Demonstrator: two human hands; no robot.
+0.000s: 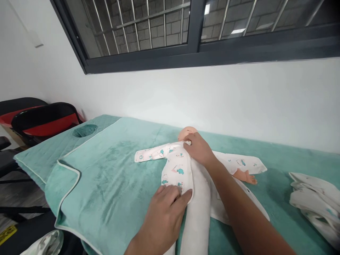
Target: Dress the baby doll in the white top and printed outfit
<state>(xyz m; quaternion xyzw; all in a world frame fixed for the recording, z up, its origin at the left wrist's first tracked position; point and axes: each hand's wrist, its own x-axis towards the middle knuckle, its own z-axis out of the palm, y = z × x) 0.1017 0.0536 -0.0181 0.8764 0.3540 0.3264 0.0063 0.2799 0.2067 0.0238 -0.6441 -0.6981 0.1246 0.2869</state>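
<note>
A baby doll [187, 132] lies on its back with its head toward the wall. One half of a white patterned baby top [177, 164] covers its chest, with a sleeve stretched out to the left. The other half lies spread on the right, under the doll's bare arm [245, 176]. White cloth legs [198, 216] extend toward me. My right hand [198, 148] pinches the top's edge at the neck, partly hiding the doll's head. Lower down, my left hand [167, 212] grips the bottom corner of the same front panel between thumb and fingers.
A teal plush cover [111, 177] lies over the padded table, which has a round hole [85, 130] at its left end. Folded white patterned clothes [316, 203] rest at the right. Black and red chairs [47, 122] stand at the left; a white wall and barred window rise behind.
</note>
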